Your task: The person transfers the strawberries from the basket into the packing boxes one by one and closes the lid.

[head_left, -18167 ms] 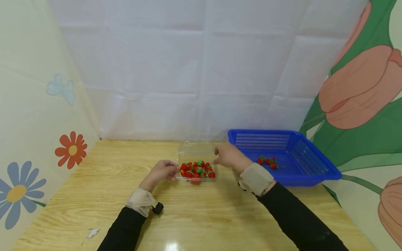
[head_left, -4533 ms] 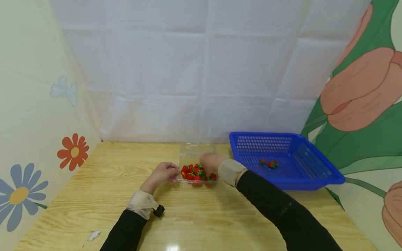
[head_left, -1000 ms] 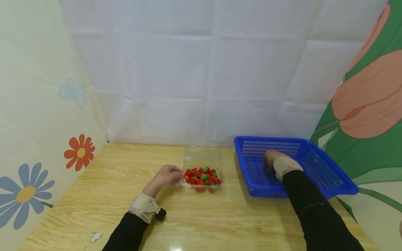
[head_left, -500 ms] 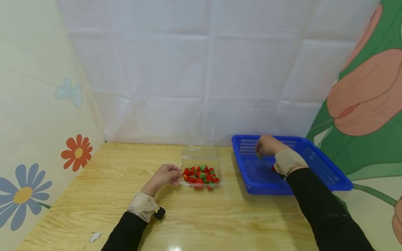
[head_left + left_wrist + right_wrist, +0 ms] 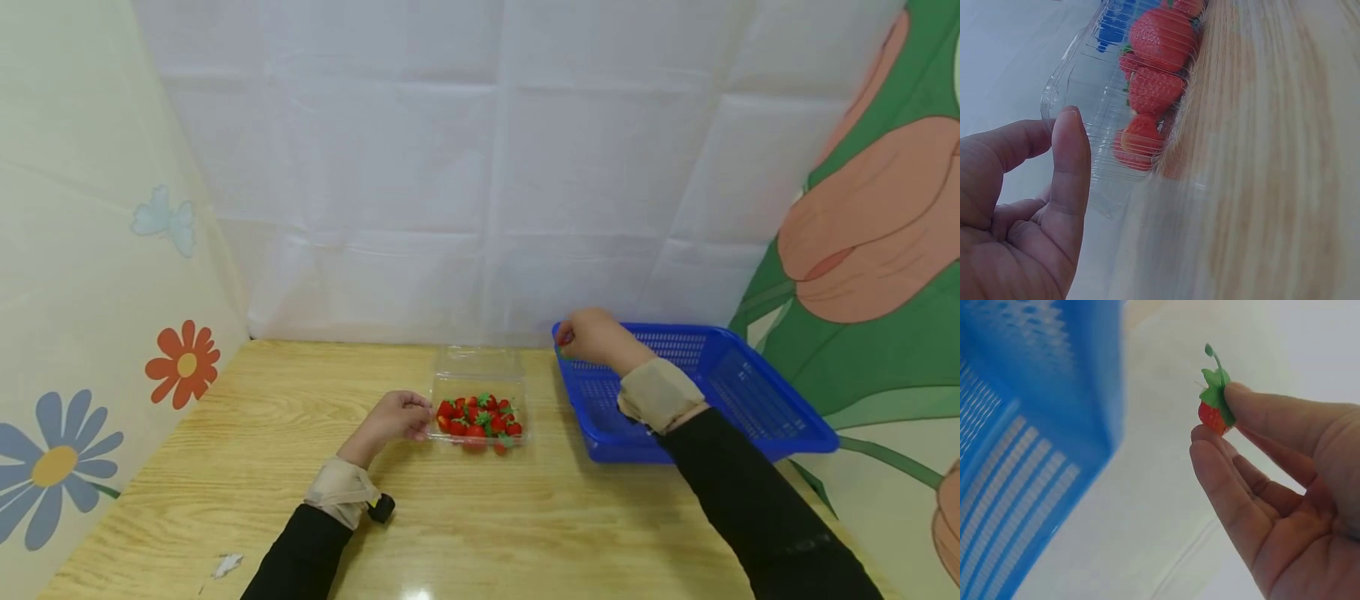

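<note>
A clear plastic clamshell box (image 5: 480, 388) with its lid raised stands mid-table, holding several red strawberries (image 5: 476, 431) with green leaves. My left hand (image 5: 393, 419) pinches the box's left rim; in the left wrist view its thumb (image 5: 1070, 162) and forefinger meet at the clear edge. Over the left rim of a blue basket (image 5: 797, 417), my right hand (image 5: 597, 339) holds one small strawberry. The right wrist view shows that strawberry (image 5: 1212, 417) between thumb and fingertips, its green stem pointing up. My right wrist hides part of the basket floor.
The blue basket stands right of the box, on the wooden table (image 5: 480, 525). A white cloth (image 5: 375, 192) hangs behind the table. Flower-printed cloths flank both sides. A torn white patch (image 5: 227, 566) marks the table's front left.
From inside the basket, my right hand has risen and moved left with a strawberry to the basket's left rim. The left hand stays at the box. Earlier frames show several strawberries in the basket.
</note>
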`<state>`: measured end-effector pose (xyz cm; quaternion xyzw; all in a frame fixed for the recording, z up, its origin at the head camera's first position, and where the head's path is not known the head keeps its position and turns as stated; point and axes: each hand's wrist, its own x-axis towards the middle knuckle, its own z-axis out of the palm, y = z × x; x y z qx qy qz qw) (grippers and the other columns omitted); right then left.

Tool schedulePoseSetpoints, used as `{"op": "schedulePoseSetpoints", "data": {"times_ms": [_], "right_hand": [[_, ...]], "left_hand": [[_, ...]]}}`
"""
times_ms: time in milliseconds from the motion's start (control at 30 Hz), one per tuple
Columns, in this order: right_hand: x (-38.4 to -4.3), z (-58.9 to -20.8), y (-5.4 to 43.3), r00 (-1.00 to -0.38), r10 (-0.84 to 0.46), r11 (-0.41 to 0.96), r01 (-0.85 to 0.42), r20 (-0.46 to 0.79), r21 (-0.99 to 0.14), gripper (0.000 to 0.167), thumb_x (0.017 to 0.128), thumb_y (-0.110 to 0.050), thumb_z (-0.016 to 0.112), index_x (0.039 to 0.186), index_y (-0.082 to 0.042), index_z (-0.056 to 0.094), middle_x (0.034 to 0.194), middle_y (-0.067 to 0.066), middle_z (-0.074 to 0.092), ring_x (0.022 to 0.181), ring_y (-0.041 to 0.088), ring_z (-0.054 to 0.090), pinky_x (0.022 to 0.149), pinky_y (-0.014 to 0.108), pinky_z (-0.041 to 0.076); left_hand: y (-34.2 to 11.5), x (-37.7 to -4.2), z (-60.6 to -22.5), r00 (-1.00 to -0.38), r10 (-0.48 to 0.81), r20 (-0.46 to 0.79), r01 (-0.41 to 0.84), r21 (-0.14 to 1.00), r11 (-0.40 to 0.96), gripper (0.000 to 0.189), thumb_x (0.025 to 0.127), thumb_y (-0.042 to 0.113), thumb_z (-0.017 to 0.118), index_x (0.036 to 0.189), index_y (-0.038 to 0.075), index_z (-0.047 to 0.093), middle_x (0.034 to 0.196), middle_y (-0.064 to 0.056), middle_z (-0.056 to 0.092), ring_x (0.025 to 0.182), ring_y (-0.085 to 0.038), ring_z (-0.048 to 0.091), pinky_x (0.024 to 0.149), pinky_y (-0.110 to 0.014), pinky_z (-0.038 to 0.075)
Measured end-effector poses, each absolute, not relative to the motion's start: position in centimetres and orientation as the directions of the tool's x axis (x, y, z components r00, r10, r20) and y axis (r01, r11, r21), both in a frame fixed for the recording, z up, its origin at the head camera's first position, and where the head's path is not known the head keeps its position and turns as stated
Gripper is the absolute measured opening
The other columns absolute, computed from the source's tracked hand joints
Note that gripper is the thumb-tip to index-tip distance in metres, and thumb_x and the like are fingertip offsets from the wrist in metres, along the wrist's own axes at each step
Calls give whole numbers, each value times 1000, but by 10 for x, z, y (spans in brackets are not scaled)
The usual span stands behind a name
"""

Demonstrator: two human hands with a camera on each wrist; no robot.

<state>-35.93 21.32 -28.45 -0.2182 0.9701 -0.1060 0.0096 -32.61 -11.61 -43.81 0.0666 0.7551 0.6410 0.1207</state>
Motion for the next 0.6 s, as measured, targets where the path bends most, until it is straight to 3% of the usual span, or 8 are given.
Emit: {"op": "schedulePoseSetpoints", "data": {"times_ms": [300, 600], "right_hand": [[-341, -285, 159, -900, -433, 849, -424, 47, -316, 20, 94, -6, 71, 112, 1, 75, 107, 16, 74, 100, 30, 69, 86, 41, 59], [-339, -318, 116, -891, -453, 833, -436, 34, -341, 16, 91, -9, 76, 106, -4, 77, 100, 9, 75, 90, 22, 70, 78, 33, 60]], "left_hand": [[-115, -327, -438, -963, 252, -99, -54, 982, 181, 22, 100, 4, 58, 115, -13, 57, 87, -12, 69, 63, -10, 62, 58, -23, 57], [-113, -327, -439, -967, 236, -100, -57, 981, 183, 21, 99, 3, 60, 113, -12, 58, 86, -11, 69, 61, -10, 61, 57, -23, 57]]}}
